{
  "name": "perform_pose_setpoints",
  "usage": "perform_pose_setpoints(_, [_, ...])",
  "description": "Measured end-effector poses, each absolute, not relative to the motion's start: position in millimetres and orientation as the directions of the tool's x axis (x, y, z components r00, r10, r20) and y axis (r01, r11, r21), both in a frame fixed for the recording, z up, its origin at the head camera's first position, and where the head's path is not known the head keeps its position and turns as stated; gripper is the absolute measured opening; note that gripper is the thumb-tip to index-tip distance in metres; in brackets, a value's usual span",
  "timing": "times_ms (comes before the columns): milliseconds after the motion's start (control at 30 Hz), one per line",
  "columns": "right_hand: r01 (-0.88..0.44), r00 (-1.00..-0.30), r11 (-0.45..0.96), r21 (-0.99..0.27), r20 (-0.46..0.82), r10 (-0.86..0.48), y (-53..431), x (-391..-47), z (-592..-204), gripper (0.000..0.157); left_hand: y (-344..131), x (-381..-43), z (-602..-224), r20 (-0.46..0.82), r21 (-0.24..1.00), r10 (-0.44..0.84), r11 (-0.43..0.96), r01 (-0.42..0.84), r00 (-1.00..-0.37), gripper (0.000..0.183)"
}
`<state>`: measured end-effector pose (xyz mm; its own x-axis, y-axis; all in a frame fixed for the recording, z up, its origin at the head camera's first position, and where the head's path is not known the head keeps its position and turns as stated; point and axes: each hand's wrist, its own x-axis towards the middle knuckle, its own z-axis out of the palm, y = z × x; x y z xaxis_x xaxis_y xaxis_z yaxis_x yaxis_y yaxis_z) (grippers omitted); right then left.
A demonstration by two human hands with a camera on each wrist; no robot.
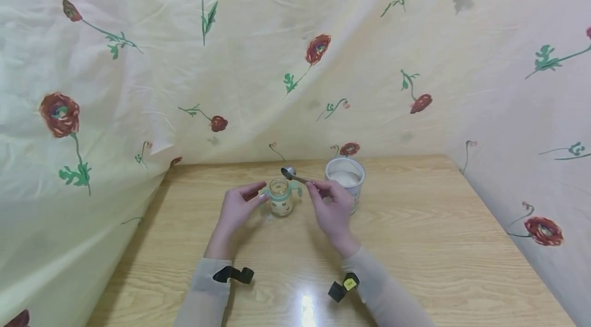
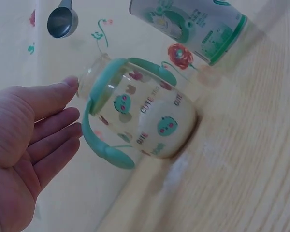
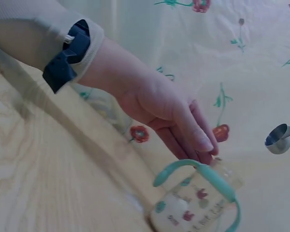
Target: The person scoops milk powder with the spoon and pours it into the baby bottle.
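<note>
A clear baby bottle [image 1: 281, 204] with a green two-handled collar stands upright, uncapped, printed with small pictures and "CUTE". Pale contents show through its wall in the left wrist view. My left hand [image 1: 237, 209] is at the bottle's left side, fingers extended, with the thumb tip right at the neck. To the right, my right hand [image 1: 334, 211] pinches the handle of a metal measuring spoon [image 2: 63, 21]. The spoon's bowl is raised above and slightly right of the bottle's mouth. In the right wrist view the left hand shows instead, and the right hand is out of frame.
Just behind the right hand stands an open tin [image 1: 356, 191] with whitish powder inside. The wooden table [image 1: 415, 245] reaches back to a hanging flower-patterned cloth [image 1: 258, 60], which also runs along both sides.
</note>
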<state>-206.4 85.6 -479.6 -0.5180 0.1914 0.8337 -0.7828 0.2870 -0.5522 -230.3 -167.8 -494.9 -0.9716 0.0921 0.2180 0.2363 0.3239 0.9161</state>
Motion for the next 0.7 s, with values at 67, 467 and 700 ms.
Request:
perform_pose_setpoints(67, [-0.783,-0.517,0.284,-0.554,0.833,0.199,91.8,-206.3,-476.6,0.014,-166.7,-229.2,-492.3,0.244,0.911,0.1,0.316,0.263,-0.965,0.041])
perform_pose_setpoints(467, [-0.732,-0.515,0.387,-0.561,0.827,0.226,150.3,-202.3,-442.0,0.016,-138.7,-225.7,-468.2,0.329,0.909,0.125,0.228,0.35,-0.936,0.039])
perform_pose_setpoints(700, [-0.724,-0.509,0.43,-0.539,0.839,0.193,177.3,-194.2,-422.2,0.014,-115.3,-228.1,-457.4,0.37,0.892,0.187,0.203,0.404,-0.91,0.044])
